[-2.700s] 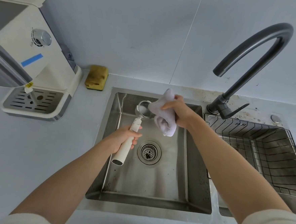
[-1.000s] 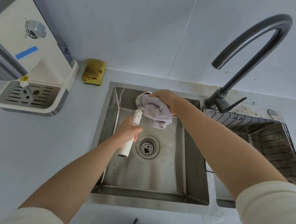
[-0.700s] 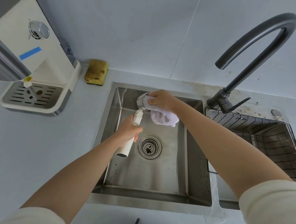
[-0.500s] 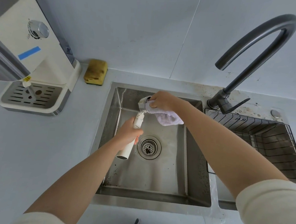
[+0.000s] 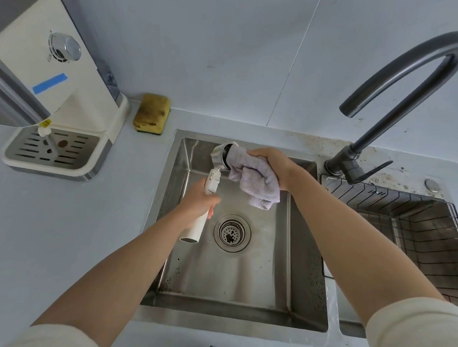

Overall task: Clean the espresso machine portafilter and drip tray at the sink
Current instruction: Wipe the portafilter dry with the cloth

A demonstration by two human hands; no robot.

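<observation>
Over the steel sink my left hand grips the white handle of the portafilter, whose metal basket end points up and away from me. My right hand is closed on a pale lilac cloth, and one end of the cloth is pushed into the basket's mouth while the rest hangs down. The drip tray with its slotted grate sits in the base of the cream espresso machine on the counter at the left.
A dark gooseneck faucet arches over the sink's right side. A wire rack fills the basin at the right. A worn yellow sponge lies by the wall behind the sink. The drain strainer sits mid-sink.
My right hand has shifted from covering the basket to its right side, twisting the cloth inside it. The basket's rim shows more. My left hand has kept its hold on the handle.
</observation>
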